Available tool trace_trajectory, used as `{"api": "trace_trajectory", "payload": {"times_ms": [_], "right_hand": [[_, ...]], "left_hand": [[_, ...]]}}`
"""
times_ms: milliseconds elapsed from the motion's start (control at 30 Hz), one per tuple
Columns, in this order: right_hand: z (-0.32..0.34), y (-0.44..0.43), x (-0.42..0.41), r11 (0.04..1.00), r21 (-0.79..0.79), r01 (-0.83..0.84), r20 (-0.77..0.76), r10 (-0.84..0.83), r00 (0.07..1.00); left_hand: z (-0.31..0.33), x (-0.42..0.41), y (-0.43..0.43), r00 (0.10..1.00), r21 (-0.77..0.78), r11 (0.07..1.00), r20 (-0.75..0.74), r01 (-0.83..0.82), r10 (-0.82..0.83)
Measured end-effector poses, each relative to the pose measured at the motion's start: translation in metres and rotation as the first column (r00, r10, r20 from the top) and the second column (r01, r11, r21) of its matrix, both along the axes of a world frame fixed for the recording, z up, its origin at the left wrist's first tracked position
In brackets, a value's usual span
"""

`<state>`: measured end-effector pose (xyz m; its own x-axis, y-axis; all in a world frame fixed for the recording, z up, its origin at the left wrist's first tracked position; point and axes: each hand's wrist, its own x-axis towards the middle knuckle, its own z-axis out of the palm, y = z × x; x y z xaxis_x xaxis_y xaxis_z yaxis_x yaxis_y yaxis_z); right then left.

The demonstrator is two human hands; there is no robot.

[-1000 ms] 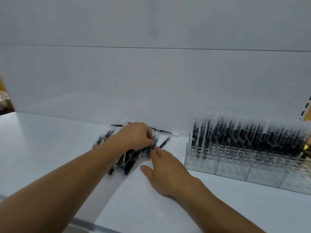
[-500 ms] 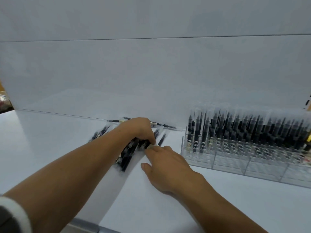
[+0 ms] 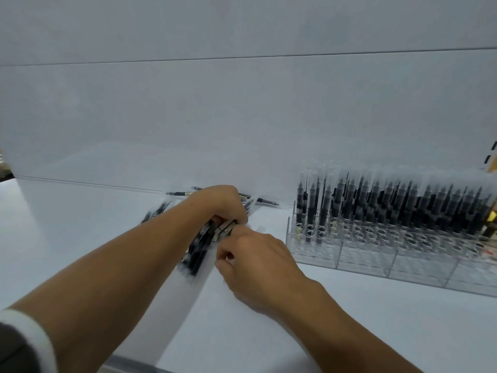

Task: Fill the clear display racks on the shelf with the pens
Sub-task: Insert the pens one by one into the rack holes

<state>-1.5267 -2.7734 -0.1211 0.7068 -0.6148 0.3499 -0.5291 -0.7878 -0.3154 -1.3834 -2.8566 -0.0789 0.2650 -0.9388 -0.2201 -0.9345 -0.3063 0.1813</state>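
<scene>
on the shelf, centre: a bundle of pens [image 3: 200, 246] is seen lying diagonally, dark barrels packed side by side on the white shelf [image 3: 336, 327]; its near end is blurred.
left hand [image 3: 220, 208]: is curled over the far end of the bundle from above; the fingers are wrapped round it and the pens are gripped.
right hand [image 3: 258, 262]: is set just right of the bundle, fingers bent inward, the forefinger tip touching the bundle's far end beside the left hand; whether a single pen is pinched cannot be told.
loose pens [image 3: 158, 210]: are scattered flat behind and left of the left hand, some against the foot of the back panel [image 3: 242, 117].
display racks [image 3: 376, 262]: are stood in a row at the right of the shelf, apart from both hands; the rear holes are filled, the front rows of holes are left open.
racked pens [image 3: 403, 208]: are held upright and packed closely, under clear caps.
sleeve [image 3: 24, 343]: a dark cuff with a white band is seen at the lower left, on the left arm.
</scene>
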Motion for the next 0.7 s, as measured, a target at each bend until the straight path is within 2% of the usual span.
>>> {"api": "trace_trajectory", "payload": {"times_ms": [67, 133, 333, 467, 600, 700], "right_hand": [[-0.001, -0.004, -0.001, 0.997, -0.018, 0.076, 0.022, -0.076, 0.997], [-0.004, -0.008, -0.002, 0.992, -0.023, 0.125, -0.032, -0.126, 0.992], [-0.007, -0.006, 0.000, 0.991, 0.058, 0.121, -0.088, -0.116, 0.989], [-0.001, -0.004, 0.000, 0.984, 0.139, 0.112, -0.073, -0.103, 0.992], [0.010, 0.000, -0.004, 0.984, 0.143, 0.108, 0.039, -0.115, 0.993], [0.023, 0.000, -0.010, 0.983, 0.137, 0.121, 0.088, -0.133, 0.987]], "left_hand": [[0.000, 0.002, 0.001, 0.999, -0.013, 1.000, -0.037, -0.013, 0.013], [0.000, 0.005, 0.004, 0.996, -0.035, 0.999, -0.085, -0.028, 0.025], [-0.001, 0.015, 0.018, 0.941, -0.119, 0.988, -0.334, -0.094, 0.049], [-0.004, 0.022, 0.034, 0.791, -0.257, 0.956, -0.610, -0.140, -0.048], [-0.013, 0.022, 0.050, 0.674, -0.470, 0.854, -0.707, -0.225, -0.212], [-0.012, 0.025, 0.058, 0.523, -0.533, 0.758, -0.797, -0.376, -0.301]]}}
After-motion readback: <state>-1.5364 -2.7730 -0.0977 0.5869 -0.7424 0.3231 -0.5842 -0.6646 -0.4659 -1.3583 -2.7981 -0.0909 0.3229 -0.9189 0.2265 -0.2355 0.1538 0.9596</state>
